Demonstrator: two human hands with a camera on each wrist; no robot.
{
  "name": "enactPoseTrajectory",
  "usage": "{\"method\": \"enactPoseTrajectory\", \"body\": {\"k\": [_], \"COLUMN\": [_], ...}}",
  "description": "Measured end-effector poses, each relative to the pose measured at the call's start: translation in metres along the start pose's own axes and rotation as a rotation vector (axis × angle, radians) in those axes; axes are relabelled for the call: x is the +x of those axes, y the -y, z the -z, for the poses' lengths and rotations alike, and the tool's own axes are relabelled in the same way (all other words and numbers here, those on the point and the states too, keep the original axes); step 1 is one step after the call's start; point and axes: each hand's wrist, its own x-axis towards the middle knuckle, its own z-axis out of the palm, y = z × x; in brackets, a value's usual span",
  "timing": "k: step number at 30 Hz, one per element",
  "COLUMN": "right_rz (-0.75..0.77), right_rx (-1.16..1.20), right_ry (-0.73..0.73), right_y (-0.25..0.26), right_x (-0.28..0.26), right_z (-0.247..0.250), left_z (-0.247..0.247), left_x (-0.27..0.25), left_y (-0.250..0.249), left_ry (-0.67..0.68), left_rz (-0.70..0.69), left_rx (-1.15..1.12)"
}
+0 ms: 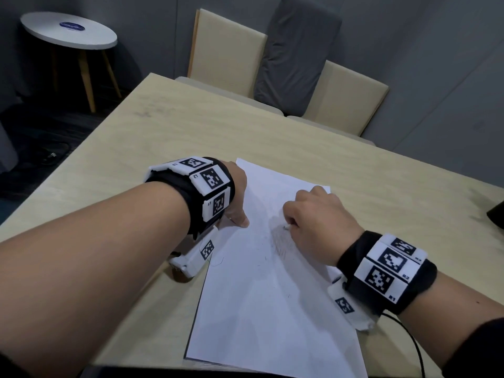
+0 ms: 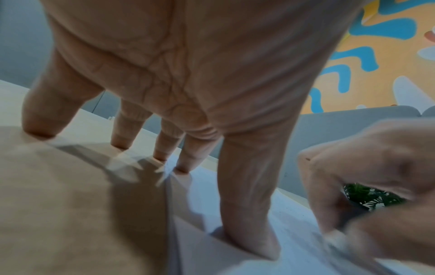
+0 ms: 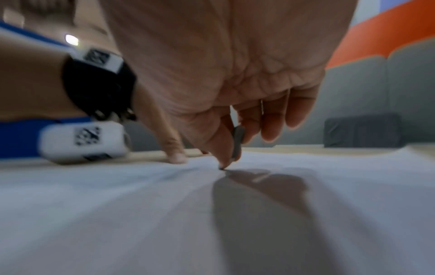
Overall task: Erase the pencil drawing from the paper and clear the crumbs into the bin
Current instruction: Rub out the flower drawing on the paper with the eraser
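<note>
A white sheet of paper lies on the light wooden table. A faint grey pencil drawing smudges its middle. My left hand presses the sheet's left edge with straight, spread fingers. My right hand pinches a small pale eraser and holds it down on the drawing. In the right wrist view the eraser sits between thumb and fingers, its tip on the paper. A few dark crumbs lie on the sheet. No bin shows.
Two beige chairs stand behind the table's far edge, one with a grey cloth over it. A round white side table is at the far left. A dark object lies at the right edge.
</note>
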Motion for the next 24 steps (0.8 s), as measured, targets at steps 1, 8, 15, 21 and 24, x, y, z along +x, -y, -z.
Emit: {"method": "enactPoseTrajectory", "body": {"k": [1, 8, 15, 21, 24], "right_rz": [-0.001, -0.034, 0.068, -0.146, -0.04], "right_rx": [-0.005, 0.029, 0.116, 0.021, 0.062], "right_ry": [-0.001, 0.053, 0.092, 0.067, 0.033], "right_y": [0.0, -0.004, 0.018, -0.024, -0.004], "right_x": [0.0, 0.002, -0.003, 0.007, 0.005], "right_z": [0.0, 0.003, -0.001, 0.0, -0.002], "left_z": [0.0, 0.001, 0.002, 0.004, 0.004], "left_x": [0.0, -0.002, -0.003, -0.006, -0.005], "left_y": [0.0, -0.001, -0.003, -0.004, -0.004], "left_ry": [0.0, 0.01, 0.0, 0.007, 0.009], "left_rz": [0.001, 0.007, 0.008, 0.006, 0.008], "left_rx": [-0.001, -0.005, 0.013, 0.012, 0.015]}}
